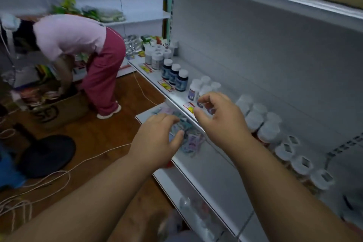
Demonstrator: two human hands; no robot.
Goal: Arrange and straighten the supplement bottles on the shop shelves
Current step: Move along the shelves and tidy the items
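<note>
Three dark supplement bottles (174,76) stand beyond two empty hands (220,116).

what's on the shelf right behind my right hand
Behind your right hand stand white bottles with blue labels on the shelf. The hand covers the nearest ones, so their count stays hidden.

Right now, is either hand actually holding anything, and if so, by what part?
Nothing is clearly held. The right hand hovers, fingers curled, over the front white bottles; the left hand hangs open over packets on the lower shelf.
</note>
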